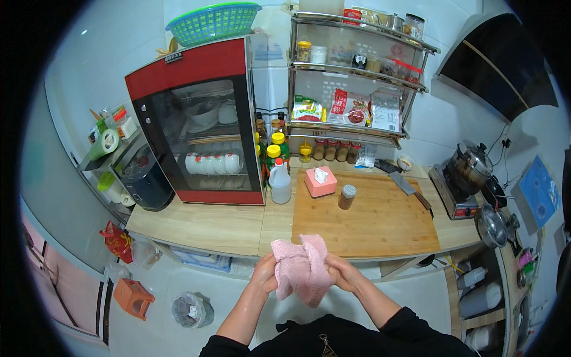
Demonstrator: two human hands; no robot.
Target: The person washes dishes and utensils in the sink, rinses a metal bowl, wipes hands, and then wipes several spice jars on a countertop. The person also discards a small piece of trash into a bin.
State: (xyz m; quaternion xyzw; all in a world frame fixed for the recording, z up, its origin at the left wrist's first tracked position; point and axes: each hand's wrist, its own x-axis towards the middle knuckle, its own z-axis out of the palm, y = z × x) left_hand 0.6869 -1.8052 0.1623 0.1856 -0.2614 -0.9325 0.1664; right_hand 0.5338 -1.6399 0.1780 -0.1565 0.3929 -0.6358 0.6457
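A folded pink terry cloth (303, 270) hangs between both my hands, in front of the counter's near edge. My left hand (266, 273) grips its left side, and my right hand (341, 272) has hold of the right side; some fingers are hidden behind the fabric. Just beyond the cloth lies a large bamboo cutting board (379, 223). On it stand a pink tissue box (320, 185) and a spice shaker (347, 197) with a perforated lid. A cleaver (407, 185) rests at the board's far right, its handle toward the right edge.
Left on the counter (214, 223) stands a red dish cabinet (209, 143), with a white jug (280, 185) beside it. A pot (468, 165) sits on a portable gas stove (455, 201) at right. On the floor are a lined bin (189, 310) and an orange stool (133, 296).
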